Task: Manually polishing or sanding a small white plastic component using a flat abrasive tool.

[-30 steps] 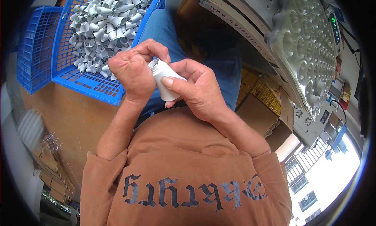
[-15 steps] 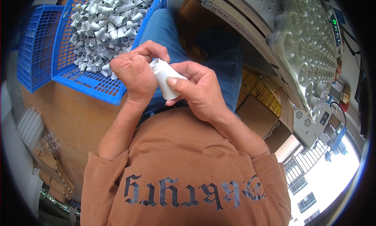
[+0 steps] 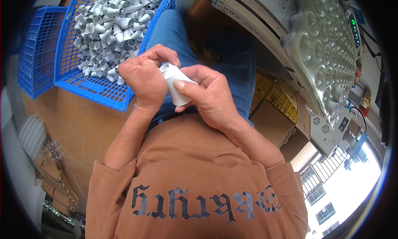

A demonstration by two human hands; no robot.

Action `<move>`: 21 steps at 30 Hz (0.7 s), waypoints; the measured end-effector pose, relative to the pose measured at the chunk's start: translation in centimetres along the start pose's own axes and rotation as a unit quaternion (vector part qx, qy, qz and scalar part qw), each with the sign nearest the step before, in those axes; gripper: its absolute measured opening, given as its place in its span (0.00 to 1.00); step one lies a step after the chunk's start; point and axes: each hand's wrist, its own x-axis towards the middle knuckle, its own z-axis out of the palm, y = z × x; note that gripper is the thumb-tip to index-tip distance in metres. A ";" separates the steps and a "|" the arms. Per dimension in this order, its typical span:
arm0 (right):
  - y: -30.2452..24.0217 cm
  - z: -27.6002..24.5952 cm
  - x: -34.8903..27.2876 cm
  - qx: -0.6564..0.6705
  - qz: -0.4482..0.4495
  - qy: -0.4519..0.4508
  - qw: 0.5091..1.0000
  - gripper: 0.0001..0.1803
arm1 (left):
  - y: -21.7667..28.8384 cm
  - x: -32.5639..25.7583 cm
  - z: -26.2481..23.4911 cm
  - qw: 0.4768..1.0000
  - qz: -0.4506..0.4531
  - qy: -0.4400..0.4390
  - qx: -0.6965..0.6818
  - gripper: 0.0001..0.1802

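Observation:
A small white bottle-shaped piece with a narrow threaded neck is tilted in front of my belly, its neck up and to the left. My right hand is closed round its body, thumb along the near side. My left hand is curled at the neck end, its fingertips by the rim. Whatever may be inside its fingers is hidden. Beyond it, a blue plastic crate holds a large heap of small grey-white flared pieces.
Another blue crate stands left of the full one. A clear plastic tray with round hollows lies on the machine or bench at right. An open cardboard box with yellow contents is below it. My jeans-clad legs lie under my hands.
The white piece has turned slightly, so its neck threads show less. My left hand has shifted a little to the right and down. Both hands keep nearly the same grip.

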 end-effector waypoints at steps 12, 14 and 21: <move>-0.5 -0.3 -0.2 -0.015 -0.009 -0.019 1.000 0.18 | 0.0 0.0 -0.5 0.997 -0.066 -0.027 -0.019 0.13; -0.3 -0.3 0.0 -0.081 -0.017 -0.010 0.996 0.18 | -0.1 -0.2 -0.2 0.997 -0.067 -0.021 0.009 0.13; -0.6 -0.8 0.2 0.124 0.059 -0.016 0.990 0.18 | 0.0 0.1 -0.5 0.997 -0.058 -0.032 -0.030 0.13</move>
